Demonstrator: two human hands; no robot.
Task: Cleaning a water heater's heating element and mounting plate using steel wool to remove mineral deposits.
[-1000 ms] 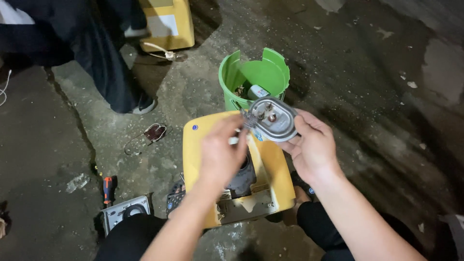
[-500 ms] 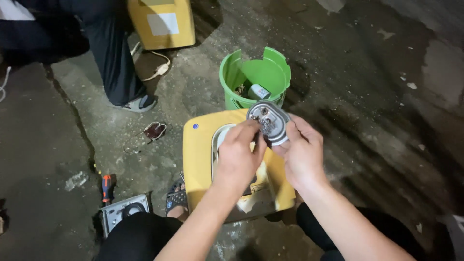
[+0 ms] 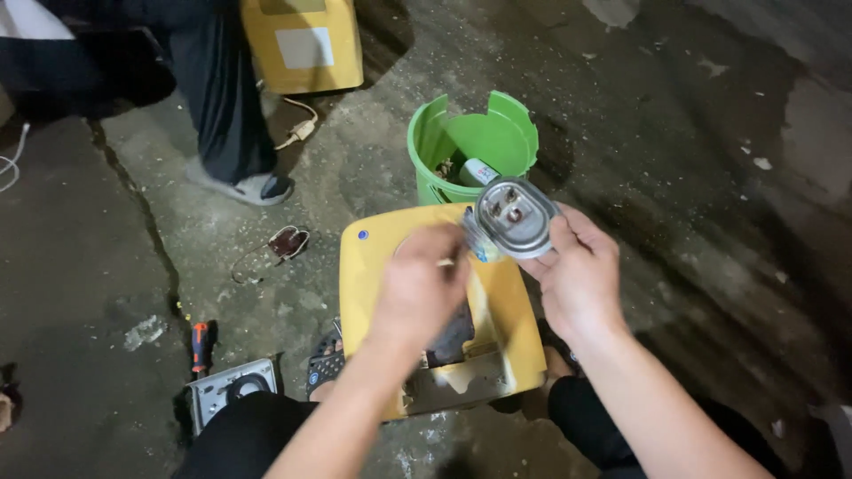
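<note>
Held up over the yellow casing (image 3: 373, 266) near the green bucket (image 3: 444, 146), the round metal plate (image 3: 515, 215) looks stiff, light and sharp-rimmed, best pinched by its edge, as the right hand (image 3: 577, 275) grips it while the left hand (image 3: 417, 288) closes at its side.

Round grey metal plate (image 3: 513, 215) with two terminals at centre, held tilted, face up, gripped between fingers (image 3: 561, 232) on both sides, over yellow housing (image 3: 373, 266).
</note>
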